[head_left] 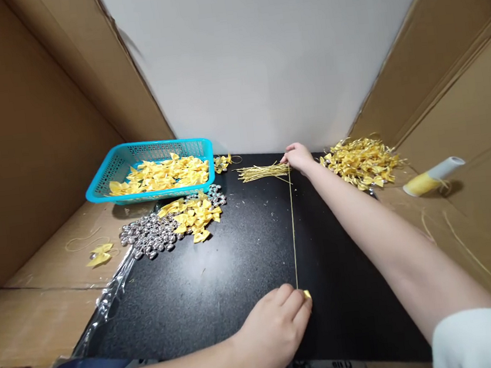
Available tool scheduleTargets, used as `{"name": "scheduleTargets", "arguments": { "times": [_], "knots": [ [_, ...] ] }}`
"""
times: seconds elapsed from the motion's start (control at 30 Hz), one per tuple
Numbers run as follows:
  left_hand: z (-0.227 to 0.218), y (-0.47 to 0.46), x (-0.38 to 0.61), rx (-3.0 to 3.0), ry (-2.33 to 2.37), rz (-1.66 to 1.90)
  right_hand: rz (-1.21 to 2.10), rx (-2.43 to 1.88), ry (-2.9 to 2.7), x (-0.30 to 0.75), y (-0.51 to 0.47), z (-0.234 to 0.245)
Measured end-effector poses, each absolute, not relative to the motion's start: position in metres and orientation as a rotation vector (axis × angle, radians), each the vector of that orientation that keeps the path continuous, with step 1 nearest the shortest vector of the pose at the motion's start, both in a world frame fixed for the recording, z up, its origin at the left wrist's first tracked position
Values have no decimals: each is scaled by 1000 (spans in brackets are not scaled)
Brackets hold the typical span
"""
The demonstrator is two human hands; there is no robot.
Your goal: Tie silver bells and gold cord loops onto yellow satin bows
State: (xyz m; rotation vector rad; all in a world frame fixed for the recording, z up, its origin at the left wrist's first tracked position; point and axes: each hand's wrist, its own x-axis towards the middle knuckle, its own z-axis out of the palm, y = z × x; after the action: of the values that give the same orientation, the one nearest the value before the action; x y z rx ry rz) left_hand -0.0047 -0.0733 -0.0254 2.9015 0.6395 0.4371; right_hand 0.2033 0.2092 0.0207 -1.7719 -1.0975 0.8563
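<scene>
A thin gold cord (293, 231) is stretched straight across the black table top (221, 281), from near to far. My left hand (275, 328) pinches its near end, together with a small yellow bit, at the table's front. My right hand (298, 157) is reached out to the far edge, fingers closed on the cord's far end, right beside a bundle of cut gold cords (264, 172). A pile of yellow ribbon bows (193, 213) lies at the left of the table, next to a heap of silver bells (149, 235).
A turquoise basket (108, 185) holding more yellow bows stands at the back left. Finished gold-tied bows (362, 162) are heaped at the back right. A spool of gold thread (433, 177) lies on the cardboard to the right. Cardboard walls enclose both sides.
</scene>
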Motion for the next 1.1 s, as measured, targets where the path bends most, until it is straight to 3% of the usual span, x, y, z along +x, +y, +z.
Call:
{"name": "scheduleTargets", "arguments": {
  "times": [0.3,0.67,0.8,0.97,1.1],
  "knots": [
    [-17,-70,-1,2930,587,353,497,-2032,-1421,205,195,5],
    [-14,-60,2,2816,538,340,100,-2030,-2151,180,173,15],
    [-5,-52,0,2776,519,512,-41,-1965,-2301,175,163,13],
    [21,3,-14,2773,958,1062,-197,-1854,-2399,168,145,25],
    [23,53,-28,2793,1399,1097,-220,-1873,-2438,168,140,32]
  ]
}}
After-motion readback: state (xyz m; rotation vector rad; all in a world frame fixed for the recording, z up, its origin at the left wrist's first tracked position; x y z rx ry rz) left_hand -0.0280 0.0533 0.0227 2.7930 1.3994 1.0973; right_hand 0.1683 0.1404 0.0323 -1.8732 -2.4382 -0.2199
